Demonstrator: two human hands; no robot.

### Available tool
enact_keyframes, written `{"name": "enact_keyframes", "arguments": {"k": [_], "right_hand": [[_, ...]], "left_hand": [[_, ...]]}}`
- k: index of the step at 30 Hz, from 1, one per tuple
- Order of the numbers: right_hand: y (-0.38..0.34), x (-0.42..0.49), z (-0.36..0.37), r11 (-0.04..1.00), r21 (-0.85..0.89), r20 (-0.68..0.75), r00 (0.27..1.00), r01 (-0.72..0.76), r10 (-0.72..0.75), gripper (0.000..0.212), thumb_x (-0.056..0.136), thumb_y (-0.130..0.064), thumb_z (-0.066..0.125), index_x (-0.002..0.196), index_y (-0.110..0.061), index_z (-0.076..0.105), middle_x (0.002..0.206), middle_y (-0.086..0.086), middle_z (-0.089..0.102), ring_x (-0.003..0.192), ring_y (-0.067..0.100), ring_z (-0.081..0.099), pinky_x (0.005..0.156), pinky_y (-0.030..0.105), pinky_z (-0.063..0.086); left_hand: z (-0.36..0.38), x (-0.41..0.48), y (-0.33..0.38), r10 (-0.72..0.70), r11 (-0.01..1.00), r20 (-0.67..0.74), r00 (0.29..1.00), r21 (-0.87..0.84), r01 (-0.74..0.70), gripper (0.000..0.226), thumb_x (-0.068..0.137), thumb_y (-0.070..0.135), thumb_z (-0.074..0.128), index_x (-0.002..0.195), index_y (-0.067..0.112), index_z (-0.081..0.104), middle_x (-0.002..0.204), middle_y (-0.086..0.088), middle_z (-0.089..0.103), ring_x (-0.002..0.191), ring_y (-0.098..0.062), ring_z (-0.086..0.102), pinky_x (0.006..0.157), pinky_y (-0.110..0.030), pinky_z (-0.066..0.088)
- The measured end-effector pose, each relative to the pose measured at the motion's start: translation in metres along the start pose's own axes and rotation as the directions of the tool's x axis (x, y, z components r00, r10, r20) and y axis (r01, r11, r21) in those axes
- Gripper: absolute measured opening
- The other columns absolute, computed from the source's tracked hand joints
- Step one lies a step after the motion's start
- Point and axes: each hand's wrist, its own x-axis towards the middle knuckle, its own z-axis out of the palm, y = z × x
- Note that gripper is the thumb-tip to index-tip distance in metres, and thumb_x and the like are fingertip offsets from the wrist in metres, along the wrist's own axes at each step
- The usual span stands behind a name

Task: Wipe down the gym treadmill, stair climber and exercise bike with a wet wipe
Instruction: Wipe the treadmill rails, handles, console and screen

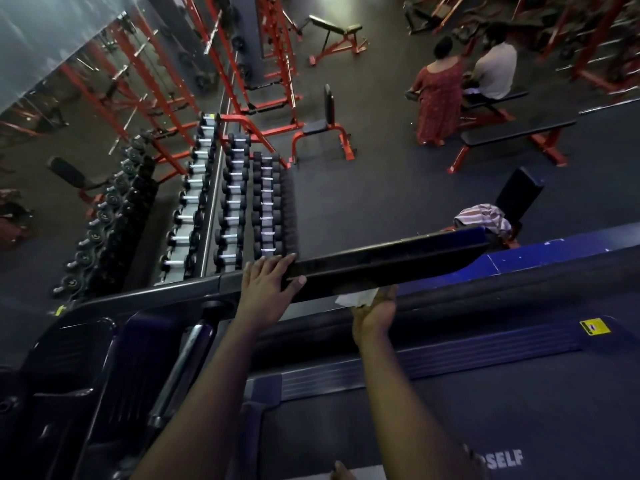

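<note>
Head view: left hand (266, 289) is resting on the left end of the black console bar (398, 263) of the treadmill (433, 355), fingers lying straight over its top edge, thumb on the near face, not clenching. Right hand (374, 315) is reaching up under the bar, keeping a white wipe (356, 299) against its lower edge. Its fingertips are hidden behind the bar, so cannot tell whether they are curling round the wipe or pressing flat. Dumbbell rack (242, 202) is standing beyond.
</note>
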Motion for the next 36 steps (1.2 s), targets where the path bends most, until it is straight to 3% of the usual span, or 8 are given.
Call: {"name": "enact_keyframes", "arguments": {"k": [3,7,18,23,28,31,33,36], "right_hand": [[0.004,0.006,0.002,0.998,0.067,-0.008,1.000,0.016,-0.016,0.050,0.109,-0.050,0.027,0.139,-0.019,0.052,0.145,0.006,0.055,0.126,0.022,0.056,0.100,0.028,0.044],[0.032,-0.006,0.017,0.994,0.044,0.074,0.992,-0.104,0.101,0.072,0.103,-0.065,0.021,0.162,-0.025,0.011,0.168,0.003,0.018,0.153,0.026,0.022,0.125,0.043,0.016],[0.080,-0.030,0.043,0.977,0.065,0.108,0.975,-0.203,0.195,0.081,0.096,-0.075,0.014,0.162,-0.028,0.013,0.166,0.005,0.025,0.152,0.028,0.027,0.123,0.046,0.017],[0.101,-0.034,0.031,0.955,0.064,0.129,0.952,-0.289,0.279,0.095,0.094,-0.078,0.016,0.158,-0.009,0.030,0.160,0.015,0.036,0.147,0.033,0.035,0.122,0.051,0.024],[0.123,-0.039,0.051,0.936,0.128,0.143,0.940,-0.329,0.311,0.081,0.097,-0.075,0.014,0.162,-0.028,0.003,0.170,-0.001,0.005,0.156,0.027,0.008,0.123,0.055,0.010],[0.138,-0.047,0.053,0.919,0.081,0.170,0.914,-0.386,0.369,0.070,0.104,-0.061,0.022,0.162,-0.022,0.014,0.168,0.001,0.017,0.153,0.029,0.021,0.122,0.053,0.019],[0.140,-0.048,0.048,0.935,0.008,0.115,0.929,-0.355,0.352,0.051,0.109,-0.036,0.036,0.152,-0.010,0.041,0.151,0.010,0.049,0.128,0.028,0.053,0.106,0.044,0.042],[0.134,-0.051,0.043,0.907,-0.304,0.017,0.950,-0.292,0.312,0.036,0.103,-0.002,0.043,0.138,0.004,0.052,0.124,0.021,0.061,0.107,0.033,0.062,0.086,0.037,0.053]], "left_hand": [[-0.001,-0.010,-0.018,-0.053,0.999,-0.038,0.998,-0.001,0.053,0.059,0.100,0.058,0.045,0.155,0.042,0.032,0.164,0.005,0.029,0.154,-0.021,0.012,0.125,-0.044,-0.004],[-0.005,-0.017,-0.034,-0.059,0.998,-0.059,0.996,-0.007,0.059,0.053,0.104,0.050,0.042,0.156,0.043,0.031,0.165,0.006,0.025,0.155,-0.019,0.008,0.124,-0.043,-0.005],[-0.026,-0.044,-0.074,-0.136,0.989,-0.093,0.986,-0.064,0.130,0.055,0.105,0.037,0.047,0.157,0.040,0.029,0.168,0.003,0.019,0.157,-0.018,0.006,0.125,-0.046,0.000],[-0.037,-0.047,-0.083,-0.089,0.985,-0.079,0.993,-0.158,0.075,0.056,0.105,0.021,0.051,0.157,0.032,0.033,0.167,0.004,0.023,0.156,-0.014,0.013,0.126,-0.042,0.007],[-0.043,-0.043,-0.094,-0.055,0.975,-0.016,0.998,-0.214,0.051,0.061,0.102,0.003,0.048,0.158,0.024,0.032,0.166,0.006,0.024,0.155,-0.012,0.013,0.127,-0.040,0.008],[-0.044,-0.042,-0.098,-0.060,0.968,-0.011,0.998,-0.247,0.055,0.062,0.101,-0.002,0.046,0.157,0.021,0.033,0.166,0.007,0.025,0.155,-0.011,0.013,0.125,-0.033,0.006],[-0.044,-0.043,-0.101,-0.063,0.955,-0.024,0.998,-0.291,0.053,0.063,0.100,-0.006,0.046,0.156,0.020,0.036,0.164,0.006,0.027,0.154,-0.011,0.015,0.122,-0.027,0.004],[-0.045,-0.047,-0.100,-0.073,0.921,-0.027,0.997,-0.385,0.057,0.062,0.099,-0.010,0.045,0.155,0.016,0.038,0.163,0.002,0.031,0.154,-0.014,0.018,0.121,-0.027,0.001]]}}
